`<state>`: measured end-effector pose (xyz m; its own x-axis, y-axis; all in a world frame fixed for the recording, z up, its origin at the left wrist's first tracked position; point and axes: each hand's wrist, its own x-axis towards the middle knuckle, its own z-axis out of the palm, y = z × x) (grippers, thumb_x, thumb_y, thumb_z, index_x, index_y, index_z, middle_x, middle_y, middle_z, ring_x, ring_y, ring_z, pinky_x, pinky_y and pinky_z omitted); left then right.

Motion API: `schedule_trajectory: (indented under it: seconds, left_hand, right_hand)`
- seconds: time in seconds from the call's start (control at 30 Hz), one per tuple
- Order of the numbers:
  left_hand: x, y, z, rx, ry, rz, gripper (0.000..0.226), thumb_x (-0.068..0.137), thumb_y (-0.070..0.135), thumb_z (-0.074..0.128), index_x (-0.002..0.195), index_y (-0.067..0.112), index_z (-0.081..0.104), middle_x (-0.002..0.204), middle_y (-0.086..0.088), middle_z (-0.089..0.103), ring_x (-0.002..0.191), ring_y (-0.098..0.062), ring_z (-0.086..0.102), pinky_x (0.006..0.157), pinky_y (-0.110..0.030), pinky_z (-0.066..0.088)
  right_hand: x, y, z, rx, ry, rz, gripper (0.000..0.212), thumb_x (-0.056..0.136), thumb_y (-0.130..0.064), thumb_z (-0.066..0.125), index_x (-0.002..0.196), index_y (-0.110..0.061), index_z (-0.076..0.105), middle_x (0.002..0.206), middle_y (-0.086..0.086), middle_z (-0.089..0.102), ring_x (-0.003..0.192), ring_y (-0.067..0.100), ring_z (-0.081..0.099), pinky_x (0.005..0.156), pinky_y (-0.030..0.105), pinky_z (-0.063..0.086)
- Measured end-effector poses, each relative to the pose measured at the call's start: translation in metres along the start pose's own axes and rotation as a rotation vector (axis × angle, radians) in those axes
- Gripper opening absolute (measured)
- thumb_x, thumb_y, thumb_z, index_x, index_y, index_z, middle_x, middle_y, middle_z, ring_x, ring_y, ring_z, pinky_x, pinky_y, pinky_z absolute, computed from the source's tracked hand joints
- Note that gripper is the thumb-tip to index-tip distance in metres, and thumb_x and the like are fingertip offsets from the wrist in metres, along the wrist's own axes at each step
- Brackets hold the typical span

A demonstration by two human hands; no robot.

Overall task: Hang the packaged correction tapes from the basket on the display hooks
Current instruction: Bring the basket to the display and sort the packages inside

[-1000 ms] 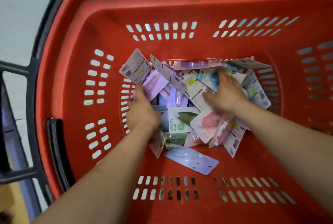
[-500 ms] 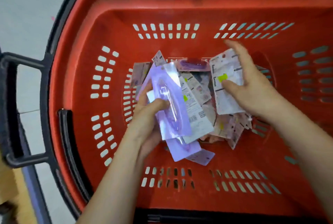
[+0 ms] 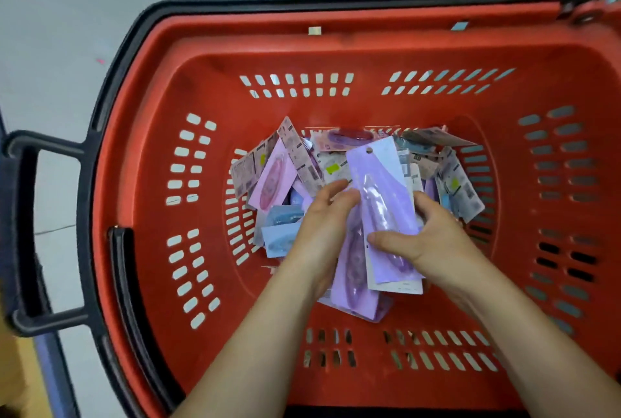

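Both forearms came in from 6 o'clock and met low over the middle of the red basket [image 3: 215, 58]. The right hand [image 3: 433, 243] was clamped on the top lilac packet [image 3: 386, 196], with its thumb across the front and its fingers behind. The left hand [image 3: 322, 226] was curled against the left edges of the small bundle and seemed to grip the lower lilac packet [image 3: 353, 286], which stuck out toward 6 o'clock beneath the first. The top packet's hang hole pointed to 12 o'clock.

Just beyond the hands, from 9 round to 2 o'clock, lay the loose packets [image 3: 275, 175] in a jumbled heap on the basket floor, in pink, blue and printed-back colours. At 9 o'clock, outside the wall, was the black handle [image 3: 20, 233], and past the rim at 12 o'clock was pale floor [image 3: 100, 14].

No display hooks were in view, so nothing shown had been hung. By my reading this was the gathering step: a few packets were in hand, while most of the heap remained to be sorted, carried and hooked.
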<state>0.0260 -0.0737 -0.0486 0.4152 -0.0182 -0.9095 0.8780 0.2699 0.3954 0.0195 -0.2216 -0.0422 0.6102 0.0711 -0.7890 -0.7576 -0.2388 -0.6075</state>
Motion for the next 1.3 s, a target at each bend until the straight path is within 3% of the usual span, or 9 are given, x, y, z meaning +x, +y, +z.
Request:
schedule_trajectory:
  seconds: [0.07,0.23,0.4,0.5,0.57,0.63,0.77,1.07,1.3]
  left_hand:
    - [0.014,0.0,-0.001,0.134,0.147,0.123,0.036,0.095,0.029,0.058,0.13,0.027,0.053,0.115,-0.003,0.06,0.091,-0.024,0.061,0.076,-0.028,0.05]
    - [0.065,0.017,-0.004,0.609,0.469,0.381,0.075,0.089,0.031,0.066,0.15,0.03,0.023,0.14,-0.012,0.048,0.123,-0.033,0.05,0.098,-0.038,0.041]
    - [0.078,0.022,-0.015,0.764,0.531,0.436,0.073,0.094,0.007,0.048,0.154,0.037,0.018,0.107,0.002,0.062,0.082,-0.022,0.064,0.071,-0.034,0.048]
    - [0.049,0.02,-0.04,0.737,0.424,0.533,0.063,0.088,-0.007,0.044,0.139,0.029,0.055,0.12,0.011,0.064,0.102,-0.011,0.064,0.083,-0.022,0.046]
    - [0.022,0.018,-0.05,0.604,0.276,0.492,0.069,0.08,-0.018,0.036,0.126,0.022,0.066,0.093,0.005,0.072,0.075,-0.009,0.068,0.065,-0.024,0.053]
    - [-0.005,0.015,-0.049,0.576,0.125,0.453,0.076,0.079,-0.024,0.03,0.127,0.023,0.064,0.062,0.009,0.059,0.042,-0.002,0.042,0.042,-0.015,0.036]
    - [-0.025,0.006,-0.034,0.421,-0.093,0.37,0.094,0.08,-0.028,0.032,0.143,0.043,0.036,0.092,0.0,0.07,0.068,-0.009,0.06,0.051,-0.018,0.044]
    - [-0.076,0.03,0.002,0.349,-0.188,0.295,0.028,0.099,0.024,0.055,0.125,0.031,0.06,0.113,0.015,0.071,0.1,0.0,0.066,0.08,-0.011,0.05]
    - [-0.129,0.046,0.005,0.25,0.047,0.37,0.043,0.073,0.018,0.086,0.109,0.009,0.066,0.099,-0.006,0.076,0.09,-0.024,0.074,0.075,-0.038,0.06]
  right_hand:
    - [0.005,0.004,-0.002,-0.004,0.07,0.004,0.044,0.075,-0.015,0.084,0.111,-0.029,0.062,0.103,-0.012,0.071,0.086,0.007,0.07,0.066,0.023,0.051]
    - [0.013,0.01,-0.009,-0.016,0.149,-0.02,0.039,0.078,-0.011,0.081,0.109,-0.025,0.062,0.103,-0.008,0.071,0.088,0.012,0.069,0.069,0.025,0.053]
    - [0.015,0.015,-0.014,0.05,0.127,0.002,0.047,0.072,-0.017,0.086,0.113,-0.024,0.064,0.105,-0.008,0.074,0.088,0.012,0.072,0.076,0.028,0.059]
    - [0.014,0.018,-0.02,0.136,0.09,0.015,0.05,0.07,-0.013,0.087,0.113,-0.027,0.066,0.102,-0.01,0.075,0.091,0.014,0.073,0.081,0.036,0.056]
    - [0.01,0.017,-0.022,0.156,0.053,-0.009,0.052,0.065,-0.013,0.089,0.109,-0.029,0.067,0.1,-0.013,0.075,0.09,0.011,0.072,0.08,0.034,0.053]
    - [0.006,0.014,-0.025,0.166,0.015,-0.034,0.06,0.056,-0.015,0.091,0.11,-0.028,0.067,0.104,-0.009,0.075,0.093,0.012,0.071,0.083,0.036,0.054]
    - [-0.005,0.006,-0.033,0.282,-0.133,-0.031,0.077,0.048,-0.029,0.093,0.119,-0.021,0.064,0.117,0.001,0.073,0.106,0.022,0.07,0.091,0.041,0.056]
    - [-0.044,-0.036,-0.019,0.527,-0.09,-0.018,0.045,0.07,-0.013,0.071,0.115,-0.01,0.067,0.112,0.012,0.074,0.098,0.024,0.071,0.09,0.04,0.057]
    - [-0.101,-0.078,-0.021,0.467,0.022,-0.104,0.044,0.071,-0.015,0.081,0.112,-0.012,0.068,0.107,0.007,0.076,0.1,0.024,0.072,0.088,0.04,0.057]
